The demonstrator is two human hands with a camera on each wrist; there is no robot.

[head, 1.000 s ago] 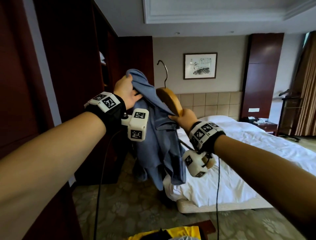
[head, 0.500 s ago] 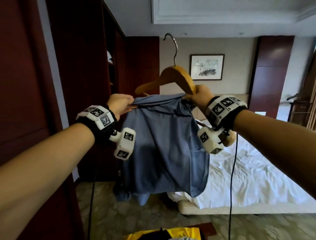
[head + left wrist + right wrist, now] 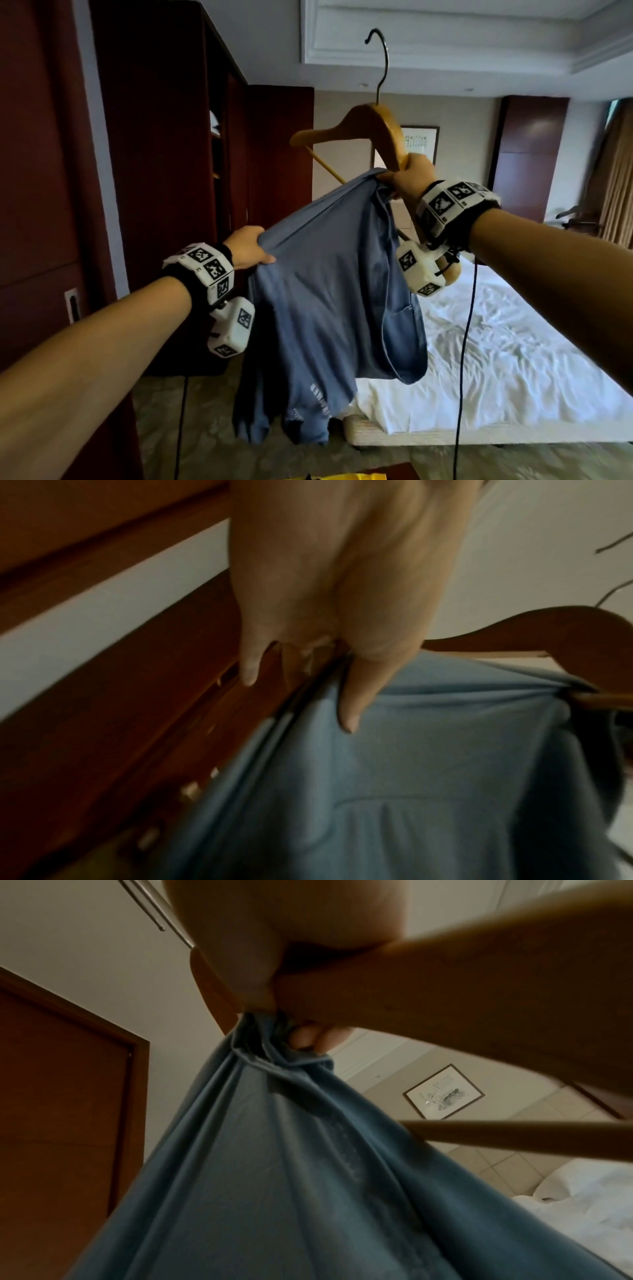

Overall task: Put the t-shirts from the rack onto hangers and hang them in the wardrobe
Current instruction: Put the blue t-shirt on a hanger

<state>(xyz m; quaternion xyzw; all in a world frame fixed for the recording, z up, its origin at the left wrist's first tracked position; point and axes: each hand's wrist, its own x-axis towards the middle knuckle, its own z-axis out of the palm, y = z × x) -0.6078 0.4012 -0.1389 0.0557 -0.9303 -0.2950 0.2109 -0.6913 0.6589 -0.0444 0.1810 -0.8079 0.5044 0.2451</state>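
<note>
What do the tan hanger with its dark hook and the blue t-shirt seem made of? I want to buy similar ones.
Tan hanger: looks like varnished wood, smooth with a slight sheen. Its dark hook: thin bent metal wire, probably. Blue t-shirt: soft matte knit, maybe cotton, draping in loose folds.

Bed (image 3: 513, 370): lower right of the head view, white rumpled sheets; pale base at its near edge
Framed picture (image 3: 420, 143): centre, on the beige back wall
Curtain (image 3: 616, 178): far right edge, tan, hanging in folds
Carpet (image 3: 445, 459): bottom, greenish, patterned
Yellow item (image 3: 346, 476): bottom edge, partly cut off
</note>
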